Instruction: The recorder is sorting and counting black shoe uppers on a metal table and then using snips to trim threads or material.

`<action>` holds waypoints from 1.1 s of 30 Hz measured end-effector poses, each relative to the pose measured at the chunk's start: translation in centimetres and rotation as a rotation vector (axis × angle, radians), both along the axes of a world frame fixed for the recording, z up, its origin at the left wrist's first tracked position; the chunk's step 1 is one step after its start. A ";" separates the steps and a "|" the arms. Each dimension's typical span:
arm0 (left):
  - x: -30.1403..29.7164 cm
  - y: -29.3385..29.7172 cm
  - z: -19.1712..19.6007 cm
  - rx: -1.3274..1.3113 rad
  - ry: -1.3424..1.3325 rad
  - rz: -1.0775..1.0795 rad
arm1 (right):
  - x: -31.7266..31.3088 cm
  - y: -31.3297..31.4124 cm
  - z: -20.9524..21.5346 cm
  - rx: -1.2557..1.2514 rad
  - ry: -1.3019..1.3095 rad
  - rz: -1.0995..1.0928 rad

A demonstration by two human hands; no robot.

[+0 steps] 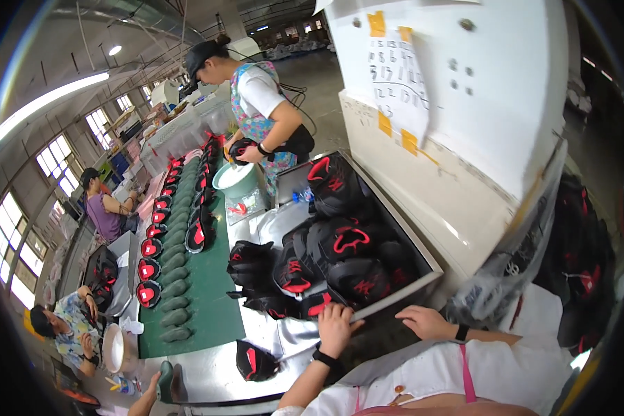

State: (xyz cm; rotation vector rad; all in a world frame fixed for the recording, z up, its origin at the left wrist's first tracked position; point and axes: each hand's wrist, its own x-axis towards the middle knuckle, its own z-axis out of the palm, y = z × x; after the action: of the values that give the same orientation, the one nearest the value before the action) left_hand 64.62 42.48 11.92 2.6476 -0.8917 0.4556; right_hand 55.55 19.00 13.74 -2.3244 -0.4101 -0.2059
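My left hand is at the near edge of a metal tray, fingers curled over a black and red shoe upper, thumb out to the side. Its fingertips are partly hidden against the dark upper. My right hand hangs just off the tray's near corner, fingers loosely apart and holding nothing. Several black uppers with red trim are heaped in the tray and on the metal surface beside it. One single upper lies apart, left of my left forearm.
A green conveyor belt carries rows of dark green shoe lasts and uppers. Another person's hand holds a green last at lower left. A worker stands beyond a basin. A white machine panel rises to the right.
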 end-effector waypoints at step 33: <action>-8.0 -8.5 -4.8 -0.057 0.049 0.206 | -52.8 -20.4 -7.5 0.502 0.150 -1.438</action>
State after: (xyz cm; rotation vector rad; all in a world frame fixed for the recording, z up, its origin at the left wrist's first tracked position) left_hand 56.60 33.97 7.13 2.6975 -0.5845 0.4552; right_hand 2.74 -1.38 6.23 -1.6903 1.2930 -0.6913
